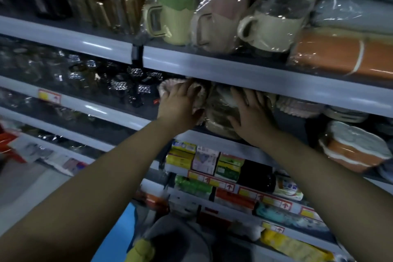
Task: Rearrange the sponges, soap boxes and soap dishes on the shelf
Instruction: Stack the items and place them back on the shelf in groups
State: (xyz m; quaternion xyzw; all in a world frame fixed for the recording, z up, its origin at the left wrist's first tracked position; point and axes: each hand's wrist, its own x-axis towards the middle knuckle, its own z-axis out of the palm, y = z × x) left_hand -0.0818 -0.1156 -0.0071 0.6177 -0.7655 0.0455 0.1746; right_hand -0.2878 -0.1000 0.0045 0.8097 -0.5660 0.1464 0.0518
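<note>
On the middle shelf (212,136) stand wrapped soap dishes. My left hand (180,102) lies with fingers spread on a pink scalloped soap dish (164,88), the thumb under its lower right edge. My right hand (249,112) presses flat with straight fingers on a beige soap dish (217,112) in clear wrap beside it. More pink scalloped dishes (297,106) lie to the right. An orange and white soap box (353,149) sits at the far right of the same shelf. Small packaged boxes (204,159) fill the shelf below.
The shelf above holds wrapped green and beige mugs (170,17) and an orange roll (344,53), and its front rail (234,70) overhangs my fingertips. Shiny dark items (119,85) stand to the left of the dishes. Lower shelves carry packets with price tags (225,185).
</note>
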